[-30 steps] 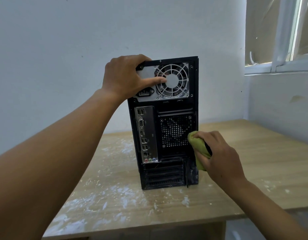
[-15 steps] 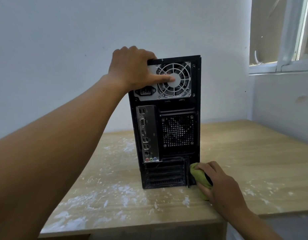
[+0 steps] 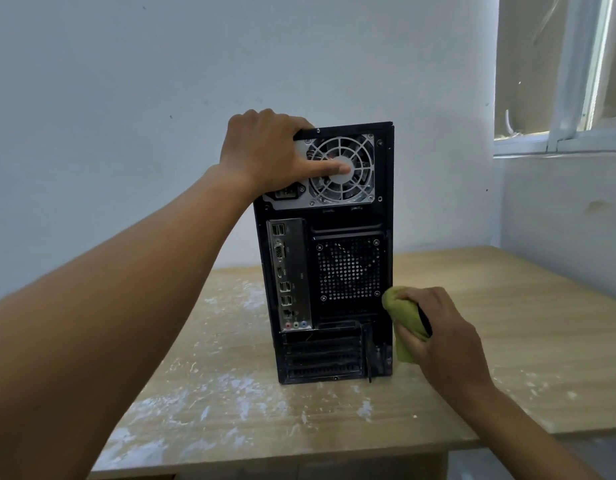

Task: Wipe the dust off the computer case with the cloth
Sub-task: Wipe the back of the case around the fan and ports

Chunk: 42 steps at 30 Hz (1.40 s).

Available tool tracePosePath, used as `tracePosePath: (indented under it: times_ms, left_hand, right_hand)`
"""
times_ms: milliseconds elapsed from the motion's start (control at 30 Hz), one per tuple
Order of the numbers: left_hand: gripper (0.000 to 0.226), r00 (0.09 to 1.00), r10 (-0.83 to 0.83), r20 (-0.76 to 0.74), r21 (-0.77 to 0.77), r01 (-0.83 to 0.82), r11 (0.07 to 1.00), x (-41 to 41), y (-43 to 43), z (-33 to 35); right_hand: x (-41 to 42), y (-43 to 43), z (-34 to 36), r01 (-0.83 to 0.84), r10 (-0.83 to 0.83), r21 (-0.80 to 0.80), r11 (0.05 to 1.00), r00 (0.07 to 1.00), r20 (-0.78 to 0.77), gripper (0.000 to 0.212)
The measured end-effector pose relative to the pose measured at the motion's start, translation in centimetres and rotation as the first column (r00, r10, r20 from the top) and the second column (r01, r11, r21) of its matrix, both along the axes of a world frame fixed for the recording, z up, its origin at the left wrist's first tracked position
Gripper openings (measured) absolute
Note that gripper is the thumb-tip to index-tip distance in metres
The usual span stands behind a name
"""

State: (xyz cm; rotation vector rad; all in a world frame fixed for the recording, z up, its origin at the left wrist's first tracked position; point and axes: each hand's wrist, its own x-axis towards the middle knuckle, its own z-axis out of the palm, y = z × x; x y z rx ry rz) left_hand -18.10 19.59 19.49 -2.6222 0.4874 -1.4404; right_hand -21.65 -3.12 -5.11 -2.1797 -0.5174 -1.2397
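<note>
A: Where's the computer case (image 3: pixel 348 271)?
B: Upright on the surface (image 3: pixel 507 306); left hand (image 3: pixel 265 154) grips its top corner at 11 o'clock, fingers (image 3: pixel 282 123) curled over
A: The cloth (image 3: pixel 405 323)?
B: Bunched in the right hand (image 3: pixel 448 337), fingers curled round it; against the case's edge at 4 o'clock

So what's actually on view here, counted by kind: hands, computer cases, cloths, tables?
hands: 2, the left hand gripping the top of the case and the right hand holding the cloth
computer case: 1, black, upright
cloth: 1, green, against the case's right edge
table: 1, wooden, with white smears
Total: 5
</note>
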Motion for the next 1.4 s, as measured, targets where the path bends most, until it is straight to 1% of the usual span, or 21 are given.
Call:
tracePosePath:
  times_ms: [133, 233, 333, 400, 500, 633, 733, 833, 933, 1000, 1167, 1267, 1400]
  left_hand:
    - [0.110, 1.000, -0.001, 0.001, -0.008, 0.001, 1.000, 0.1, 0.0, 0.0]
    - [0.108, 1.000, 0.002, -0.007, -0.016, -0.002, 1.000, -0.1, 0.0, 0.0]
    - [0.104, 1.000, -0.001, -0.007, -0.015, 0.001, 1.000, -0.1, -0.1, 0.0]
    - [0.103, 1.000, -0.010, -0.007, -0.019, 0.010, 1.000, -0.1, 0.0, 0.0]
    - [0.108, 1.000, -0.017, -0.020, -0.034, 0.016, 0.999, -0.1, 0.0, -0.1]
    - [0.107, 0.999, -0.014, -0.034, -0.039, 0.013, 0.999, -0.2, 0.0, 0.0]
    - [0.100, 0.999, -0.021, -0.030, -0.045, 0.020, 0.999, -0.3, 0.0, 0.0]
    - [0.104, 0.999, -0.008, -0.034, -0.041, 0.007, 0.999, -0.2, -0.1, -0.1]
    - [0.109, 1.000, -0.007, -0.030, -0.048, 0.006, 0.999, 0.0, 0.0, -0.1]
    - [0.110, 1.000, -0.007, -0.031, -0.049, 0.006, 0.999, -0.1, 0.0, 0.0]
    - [0.104, 0.999, -0.010, -0.043, -0.043, 0.008, 0.999, -0.4, 0.0, 0.0]
    - [0.110, 0.999, 0.005, -0.047, -0.040, -0.007, 0.999, -0.4, -0.1, 0.0]
    - [0.108, 0.999, -0.001, -0.037, -0.030, 0.000, 1.000, -0.3, -0.1, 0.0]
  right_hand:
    - [-0.2, -0.4, -2.2, -0.004, -0.003, -0.120, 0.993, 0.998, -0.060, 0.052]
    - [-0.4, -0.3, -3.4, -0.003, -0.010, -0.152, 0.988, 0.996, -0.083, 0.057]
    - [-0.7, -0.1, -4.5, 0.004, -0.027, -0.213, 0.977, 0.994, -0.107, 0.057]
    - [-0.8, -0.2, -4.9, 0.007, -0.039, -0.214, 0.977, 0.988, -0.147, 0.058]
    - [-0.8, -0.1, -5.2, 0.015, -0.066, -0.226, 0.974, 0.973, -0.220, 0.058]
    - [-0.6, -0.1, -5.4, 0.035, -0.095, -0.224, 0.974, 0.961, -0.262, 0.048]
    - [-0.8, 0.1, -5.2, 0.030, -0.082, -0.217, 0.976, 0.968, -0.237, 0.054]
    - [-1.2, 0.3, -4.6, 0.025, -0.052, -0.151, 0.988, 0.983, -0.177, 0.056]
    - [-1.4, 0.7, -2.8, 0.016, -0.019, -0.040, 0.999, 0.997, -0.077, 0.054]
    - [-1.3, 1.4, -1.6, 0.007, -0.007, -0.004, 1.000, 1.000, -0.026, 0.048]
    - [-1.0, 2.5, -1.7, 0.061, -0.068, -0.126, 0.990, 0.996, -0.053, 0.048]
    - [-1.0, 2.2, -2.8, 0.083, -0.092, -0.179, 0.980, 0.995, -0.046, 0.047]
    - [-1.6, 1.8, -4.2, 0.095, -0.123, -0.314, 0.945, 0.990, -0.070, 0.057]
